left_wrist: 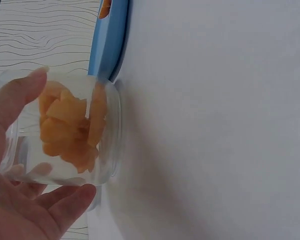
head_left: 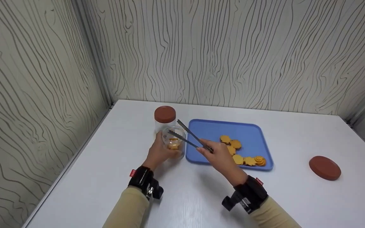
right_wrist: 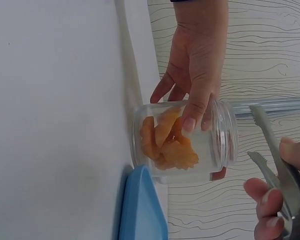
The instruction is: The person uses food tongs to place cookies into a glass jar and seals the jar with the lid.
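Note:
My left hand [head_left: 157, 153] holds a clear jar [right_wrist: 206, 150] around its side, thumb on one face and fingers on the other. The jar stands upright without a lid, and several orange scalloped cookies [left_wrist: 65, 125] lie at its bottom. Metal tongs [head_left: 190, 132] with toothed tips are gripped in my right hand [head_left: 222, 158]. Their two arms stand apart with nothing between them; in the head view one tip overlaps the jar's mouth. To the right lies a blue tray [head_left: 208, 126] with several more cookies [head_left: 250, 161] along its near part.
Just behind the held jar stands another jar with a red-brown lid [head_left: 165, 114]. A loose red-brown lid [head_left: 325, 167] lies at the right on the white table [head_left: 182, 202]. Wood-grain patterned panels [head_left: 201, 57] rise at the back and left.

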`<state>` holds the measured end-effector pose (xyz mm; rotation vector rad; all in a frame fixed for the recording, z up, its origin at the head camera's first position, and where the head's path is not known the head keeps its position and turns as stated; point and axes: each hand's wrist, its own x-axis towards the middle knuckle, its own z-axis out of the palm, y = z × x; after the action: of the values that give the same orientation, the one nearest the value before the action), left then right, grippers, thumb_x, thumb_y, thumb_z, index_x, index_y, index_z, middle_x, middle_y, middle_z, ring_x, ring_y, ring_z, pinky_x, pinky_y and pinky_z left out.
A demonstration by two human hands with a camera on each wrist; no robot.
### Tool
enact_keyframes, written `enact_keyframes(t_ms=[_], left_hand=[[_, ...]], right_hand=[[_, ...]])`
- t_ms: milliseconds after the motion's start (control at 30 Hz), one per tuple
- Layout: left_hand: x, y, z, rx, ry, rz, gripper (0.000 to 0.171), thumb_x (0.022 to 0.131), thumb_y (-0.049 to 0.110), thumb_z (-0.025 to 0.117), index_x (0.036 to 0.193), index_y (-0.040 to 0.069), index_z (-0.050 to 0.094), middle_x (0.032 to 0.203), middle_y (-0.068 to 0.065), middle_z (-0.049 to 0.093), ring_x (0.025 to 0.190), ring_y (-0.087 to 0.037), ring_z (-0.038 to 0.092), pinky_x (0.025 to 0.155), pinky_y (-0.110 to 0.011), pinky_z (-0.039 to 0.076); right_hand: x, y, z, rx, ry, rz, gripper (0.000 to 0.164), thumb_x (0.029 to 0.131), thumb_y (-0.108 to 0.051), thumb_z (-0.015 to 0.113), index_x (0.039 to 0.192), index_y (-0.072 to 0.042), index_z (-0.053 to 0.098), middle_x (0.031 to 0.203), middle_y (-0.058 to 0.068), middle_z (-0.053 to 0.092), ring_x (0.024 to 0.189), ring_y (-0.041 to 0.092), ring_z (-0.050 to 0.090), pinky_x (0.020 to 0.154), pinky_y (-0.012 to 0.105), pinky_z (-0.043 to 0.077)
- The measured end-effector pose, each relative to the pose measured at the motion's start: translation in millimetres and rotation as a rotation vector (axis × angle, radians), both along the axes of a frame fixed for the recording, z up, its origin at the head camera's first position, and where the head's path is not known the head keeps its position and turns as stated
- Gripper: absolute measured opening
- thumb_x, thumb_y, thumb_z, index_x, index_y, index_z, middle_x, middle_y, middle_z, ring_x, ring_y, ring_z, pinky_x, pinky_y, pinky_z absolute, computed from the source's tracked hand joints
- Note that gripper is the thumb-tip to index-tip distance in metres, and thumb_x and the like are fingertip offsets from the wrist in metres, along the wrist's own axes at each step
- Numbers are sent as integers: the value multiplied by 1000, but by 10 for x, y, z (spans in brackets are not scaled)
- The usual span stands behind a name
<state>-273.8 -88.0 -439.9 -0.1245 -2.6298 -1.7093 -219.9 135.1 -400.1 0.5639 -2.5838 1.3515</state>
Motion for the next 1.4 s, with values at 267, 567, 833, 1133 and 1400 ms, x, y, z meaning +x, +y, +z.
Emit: enact_keyframes(t_ms=[267, 567, 833, 1133, 1400], left_hand=[[8, 2, 20, 11, -28, 2, 101, 67, 11, 87, 147, 5, 26, 137, -21, 48, 127, -36, 45, 106, -50, 34], [-16, 6, 39, -74, -50, 19, 101, 66, 18, 89, 144, 5, 26, 137, -24, 48, 125, -37, 46, 103, -50, 38], [-24, -7, 43, -51, -89, 12, 110, 66, 21, 90, 151, 11, 21, 144, -18, 44, 129, -35, 43, 106, -52, 34], [-36, -27, 45, -28, -78, 7, 107, 64, 19, 91, 149, 10, 26, 143, -18, 45, 130, -34, 42, 107, -51, 33], [-29, -25, 42, -21, -89, 2, 108, 65, 18, 90, 150, 8, 24, 144, -19, 43, 132, -34, 41, 108, -52, 32]], right_hand=[[16, 73, -6, -28, -23, -31, 38, 93, -16, 66, 123, 5, 63, 72, 1, 54, 62, 13, 44, 54, 24, 34], [19, 123, -1, -1, -8, -55, 36, 92, -14, 67, 123, 5, 64, 70, -1, 50, 63, 13, 43, 55, 23, 34], [59, 200, -8, -23, -24, -68, 37, 92, -15, 66, 124, 5, 63, 87, 5, 62, 71, 15, 50, 60, 25, 41], [77, 286, -1, -41, -11, -86, 36, 92, -14, 67, 123, 4, 64, 84, 6, 62, 70, 15, 51, 60, 25, 42], [74, 348, -32, -30, 27, -118, 34, 90, -7, 67, 122, 4, 65, 83, 5, 63, 68, 14, 51, 59, 24, 43]])
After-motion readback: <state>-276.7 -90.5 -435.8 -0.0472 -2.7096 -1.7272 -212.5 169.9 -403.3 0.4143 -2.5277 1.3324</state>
